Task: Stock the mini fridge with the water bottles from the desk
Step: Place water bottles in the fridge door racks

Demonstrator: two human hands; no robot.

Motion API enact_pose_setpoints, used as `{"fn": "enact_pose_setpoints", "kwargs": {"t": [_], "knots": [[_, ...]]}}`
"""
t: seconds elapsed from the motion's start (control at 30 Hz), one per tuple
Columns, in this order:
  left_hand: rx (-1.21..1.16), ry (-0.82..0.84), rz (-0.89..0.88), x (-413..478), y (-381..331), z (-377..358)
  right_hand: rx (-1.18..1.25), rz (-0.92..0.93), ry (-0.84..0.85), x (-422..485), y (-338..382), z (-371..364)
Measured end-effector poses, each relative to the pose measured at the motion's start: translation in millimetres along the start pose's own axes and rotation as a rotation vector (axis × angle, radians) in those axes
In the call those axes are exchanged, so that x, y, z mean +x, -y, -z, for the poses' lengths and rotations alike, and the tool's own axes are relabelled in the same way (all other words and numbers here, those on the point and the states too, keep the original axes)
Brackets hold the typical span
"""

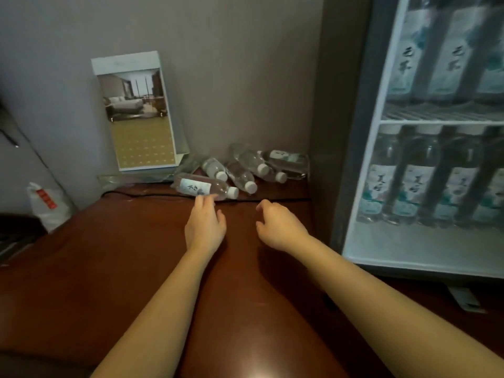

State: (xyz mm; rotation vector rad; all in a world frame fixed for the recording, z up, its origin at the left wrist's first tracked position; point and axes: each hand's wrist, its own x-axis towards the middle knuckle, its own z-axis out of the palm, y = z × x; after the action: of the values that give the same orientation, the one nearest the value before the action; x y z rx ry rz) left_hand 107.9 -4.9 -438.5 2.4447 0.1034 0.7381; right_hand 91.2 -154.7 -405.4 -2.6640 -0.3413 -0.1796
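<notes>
Pick-up step: your left hand, fingers loose, just touches the nearest bottle in the pile at the desk's back edge, your right hand hovers slack and empty, and next you'd likely grip it and carry it to the fridge on the right.

A wide bare stretch of the reddish-brown polished wooden desk is left open from the near edge up to a thin black cable laid across it. Behind the cable, the back corner is crowded by a heap of clear plastic water bottles with white caps. The heap is hemmed in by the grey wall, a tall white standing card with a bedroom photo on the left and the dark-framed mini fridge on the right. Both fridge shelves are lined with rows of upright labelled bottles. A white plastic bag with a red label is seen at the desk's left side.
</notes>
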Motion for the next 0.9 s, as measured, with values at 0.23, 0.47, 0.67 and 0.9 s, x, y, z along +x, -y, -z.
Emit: {"fn": "enact_pose_setpoints", "kwargs": {"t": [0.23,0.47,0.67,0.9], "knots": [[0.015,-0.051,-0.001,17,20,-10,-0.030,-0.066,-0.026,115,25,-50],[0.046,-0.053,-0.011,19,22,-8,-0.127,-0.056,0.075,178,31,-76],[0.059,-0.014,-0.017,18,21,-8,-0.126,0.021,0.006,170,31,-73],[0.104,-0.018,0.035,19,23,-6,-0.336,0.187,-0.023,135,58,-13]]}}
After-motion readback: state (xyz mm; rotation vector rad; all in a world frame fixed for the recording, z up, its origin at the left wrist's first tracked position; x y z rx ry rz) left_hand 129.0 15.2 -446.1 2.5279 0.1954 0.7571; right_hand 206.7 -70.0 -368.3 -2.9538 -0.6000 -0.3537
